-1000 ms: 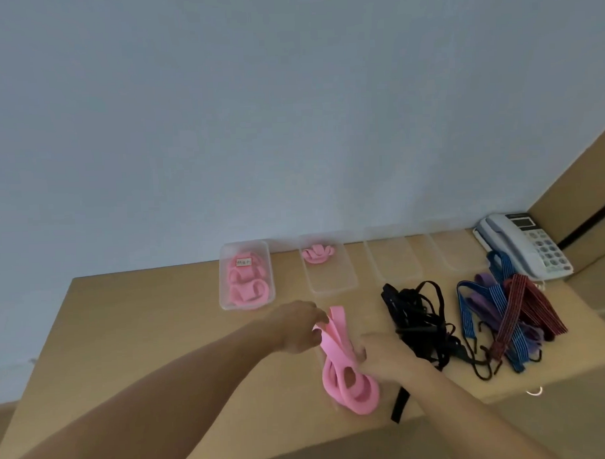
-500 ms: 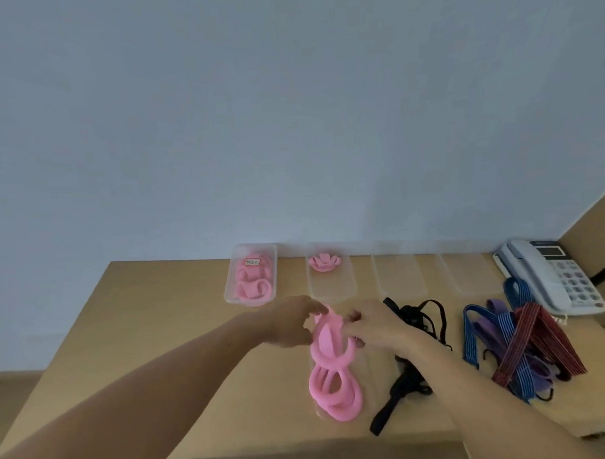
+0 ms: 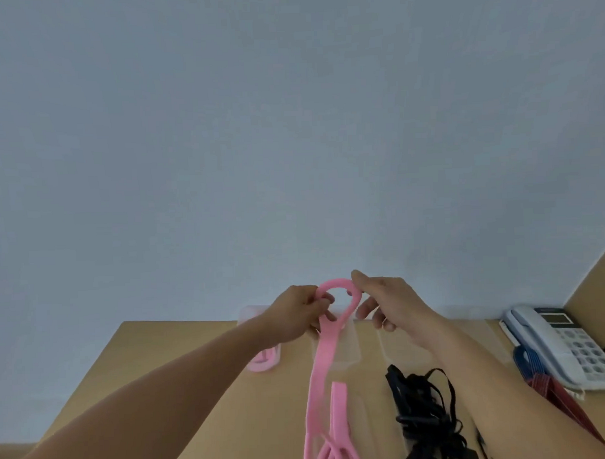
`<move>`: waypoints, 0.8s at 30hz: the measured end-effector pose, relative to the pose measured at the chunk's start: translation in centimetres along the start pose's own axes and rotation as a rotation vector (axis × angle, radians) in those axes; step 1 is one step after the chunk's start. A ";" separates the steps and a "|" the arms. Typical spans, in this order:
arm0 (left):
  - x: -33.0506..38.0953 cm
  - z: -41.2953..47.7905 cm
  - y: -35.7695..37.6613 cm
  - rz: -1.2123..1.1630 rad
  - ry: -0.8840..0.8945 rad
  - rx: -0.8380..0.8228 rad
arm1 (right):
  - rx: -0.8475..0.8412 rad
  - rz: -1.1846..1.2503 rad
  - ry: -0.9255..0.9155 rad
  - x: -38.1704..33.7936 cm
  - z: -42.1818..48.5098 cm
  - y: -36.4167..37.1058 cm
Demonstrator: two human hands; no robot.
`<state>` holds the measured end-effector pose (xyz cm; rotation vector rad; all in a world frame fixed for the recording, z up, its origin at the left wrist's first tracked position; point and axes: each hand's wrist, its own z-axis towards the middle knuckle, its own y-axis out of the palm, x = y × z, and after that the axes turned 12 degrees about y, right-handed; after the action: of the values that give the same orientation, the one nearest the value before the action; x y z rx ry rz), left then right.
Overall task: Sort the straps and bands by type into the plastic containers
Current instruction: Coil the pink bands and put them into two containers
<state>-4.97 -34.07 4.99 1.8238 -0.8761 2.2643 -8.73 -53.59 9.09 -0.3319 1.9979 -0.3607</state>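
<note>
The left grip (image 3: 297, 313) is pinching the top loop of the pink band (image 3: 321, 366), whose tail is trailing below it onto the surface (image 3: 154, 344). The right grip (image 3: 391, 303) is touching the loop's other side (pinching or not, I cannot tell). That tail is risking a snag on the black straps (image 3: 424, 414) lying below-right, or dragging the clear container (image 3: 348, 348) directly beneath.

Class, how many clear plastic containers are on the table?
4 containers, in a row: one behind the left hand, one behind the pink band, one under the right hand, one near the telephone. Others may be hidden.
</note>
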 end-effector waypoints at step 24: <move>4.3 -0.1 -2.1 -0.679 -0.234 -0.076 | 0.098 -0.031 -0.409 -1.2 -0.1 0.9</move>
<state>-5.35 -33.43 9.68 1.9787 -0.2774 1.6038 -8.37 -52.31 9.73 -0.3449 1.5714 -0.3755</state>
